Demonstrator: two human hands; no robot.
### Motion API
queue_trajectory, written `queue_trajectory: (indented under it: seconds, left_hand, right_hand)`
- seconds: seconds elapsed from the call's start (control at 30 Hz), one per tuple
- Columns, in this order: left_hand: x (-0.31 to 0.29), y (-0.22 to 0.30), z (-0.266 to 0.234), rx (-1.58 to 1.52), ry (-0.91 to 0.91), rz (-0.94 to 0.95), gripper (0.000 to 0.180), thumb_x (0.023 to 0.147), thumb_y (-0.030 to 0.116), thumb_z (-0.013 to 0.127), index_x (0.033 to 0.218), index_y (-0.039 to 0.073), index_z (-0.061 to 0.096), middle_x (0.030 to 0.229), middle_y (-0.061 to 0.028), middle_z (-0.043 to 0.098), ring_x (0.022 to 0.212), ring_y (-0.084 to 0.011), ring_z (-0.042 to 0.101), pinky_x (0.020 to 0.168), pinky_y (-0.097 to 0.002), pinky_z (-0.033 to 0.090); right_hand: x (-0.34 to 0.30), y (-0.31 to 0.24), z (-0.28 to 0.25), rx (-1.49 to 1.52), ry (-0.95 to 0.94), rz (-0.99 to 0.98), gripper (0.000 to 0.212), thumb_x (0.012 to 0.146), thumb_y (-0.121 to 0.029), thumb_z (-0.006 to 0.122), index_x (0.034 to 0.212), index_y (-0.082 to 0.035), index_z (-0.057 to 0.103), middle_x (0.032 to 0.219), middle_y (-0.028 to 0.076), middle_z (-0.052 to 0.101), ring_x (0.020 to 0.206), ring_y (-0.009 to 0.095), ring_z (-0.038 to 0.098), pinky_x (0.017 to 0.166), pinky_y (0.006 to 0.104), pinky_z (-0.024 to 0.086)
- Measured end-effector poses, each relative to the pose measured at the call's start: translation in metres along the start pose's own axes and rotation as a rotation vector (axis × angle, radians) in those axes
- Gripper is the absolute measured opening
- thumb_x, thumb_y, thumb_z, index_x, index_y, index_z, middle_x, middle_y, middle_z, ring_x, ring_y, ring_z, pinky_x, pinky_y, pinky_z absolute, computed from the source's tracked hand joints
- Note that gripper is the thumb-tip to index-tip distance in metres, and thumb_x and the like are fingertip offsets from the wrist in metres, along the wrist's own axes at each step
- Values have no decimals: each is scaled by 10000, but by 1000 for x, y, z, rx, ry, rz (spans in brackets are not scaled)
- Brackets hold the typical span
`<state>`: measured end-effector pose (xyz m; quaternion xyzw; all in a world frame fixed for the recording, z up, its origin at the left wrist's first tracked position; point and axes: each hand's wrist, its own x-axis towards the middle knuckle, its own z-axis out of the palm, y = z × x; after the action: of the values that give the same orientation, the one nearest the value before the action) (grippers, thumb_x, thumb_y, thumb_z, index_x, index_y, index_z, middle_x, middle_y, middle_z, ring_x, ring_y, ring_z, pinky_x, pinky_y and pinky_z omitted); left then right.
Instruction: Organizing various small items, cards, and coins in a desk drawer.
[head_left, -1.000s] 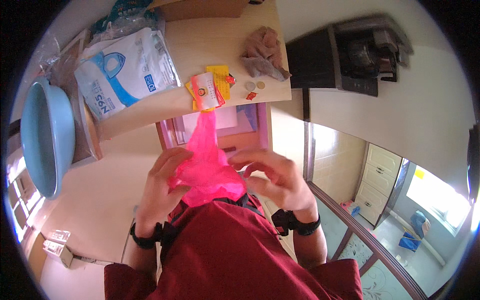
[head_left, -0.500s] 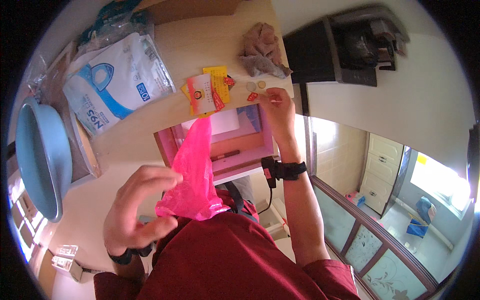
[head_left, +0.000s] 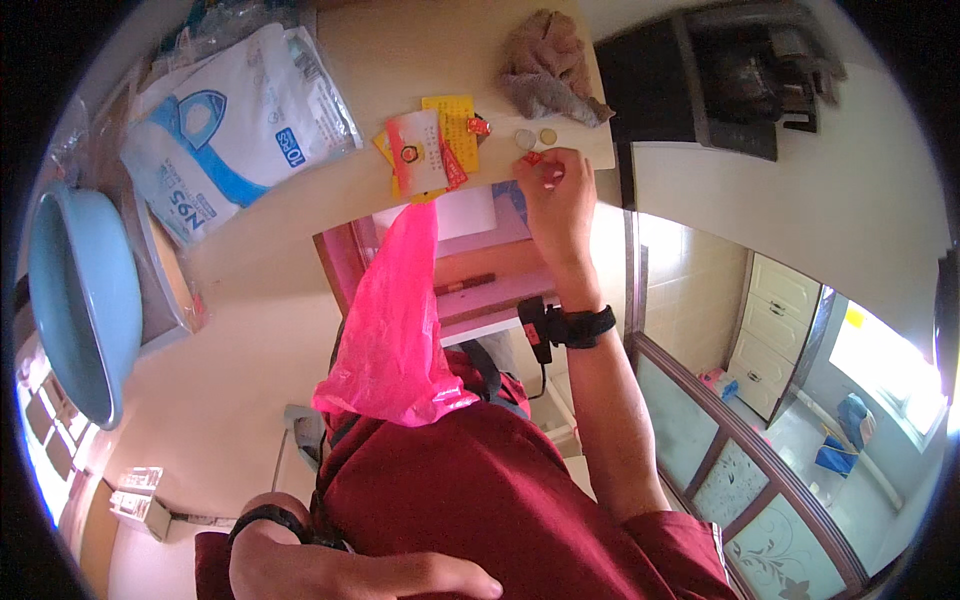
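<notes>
Right hand: the right hand (head_left: 560,205) reaches forward to the table edge, thumb and fingertips drawn close together at a small red packet (head_left: 533,158); whether they pinch it or only touch it, I cannot tell.
Left hand: the left hand (head_left: 370,573) lies low and close to the body, in front of the dark red shirt (head_left: 480,480), one finger stretched out toward the right; the lower picture edge cuts it off, so I cannot tell how the other fingers stand.
Pink bag: the thin pink bag (head_left: 390,325) hangs between the two hands, ahead of the left and to the left of the right forearm, its narrow end up at the cards and its wide end down by the shirt.
Cards: a white-and-red card (head_left: 422,150) overlaps yellow cards (head_left: 450,106) on the table (head_left: 410,55), left of the right hand.
Coins: two coins (head_left: 547,135) lie side by side just beyond the right fingertips.
Cloth: a crumpled brown cloth (head_left: 548,65) lies farther beyond the right hand, past the coins.
Drawer: an open drawer (head_left: 500,258) sits below the tabletop, just left of the right wrist.
Package: a white-and-blue package (head_left: 265,130) lies well to the right hand's left.
Basin: a blue basin (head_left: 125,300) stands ahead of the left hand, far to its left.
</notes>
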<state>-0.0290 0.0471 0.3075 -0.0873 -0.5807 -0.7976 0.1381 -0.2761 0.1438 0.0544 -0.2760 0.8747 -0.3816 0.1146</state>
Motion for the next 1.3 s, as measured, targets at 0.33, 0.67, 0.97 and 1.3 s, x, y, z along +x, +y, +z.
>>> queue_trajectory:
  seconds: [0.33,0.67,0.97,1.3]
  left_hand:
    - [3,-30,9,364,226,523,377,950,355,414,1320,419,447,683,-69,617,647,-229,626,642,-404,520]
    - [-11,-18,23,259,107,324,810,757,-76,510,1364,452,413,648,-32,606,584,-181,600,619,-378,521]
    - [17,-48,68,624,803,659,808,748,-66,512,1374,437,416,618,-30,593,591,-177,609,627,-377,527]
    - [-26,-7,27,598,294,104,103,800,161,650,733,237,631,772,48,676,681,-161,630,597,-307,505]
  right_hand:
    - [-16,-57,-56,786,-371,197,187,884,-17,587,1055,57,604,864,79,649,738,124,614,651,242,503]
    - [-41,-111,-100,605,-521,-113,308,832,34,607,1140,49,618,915,112,651,794,139,625,708,250,502]
    - [-45,-128,-103,470,-471,-309,323,791,72,623,1114,66,618,944,124,635,794,146,622,703,233,491]
    - [-28,-81,-71,993,-565,163,122,893,-46,581,995,19,595,964,135,637,774,187,647,659,271,518]
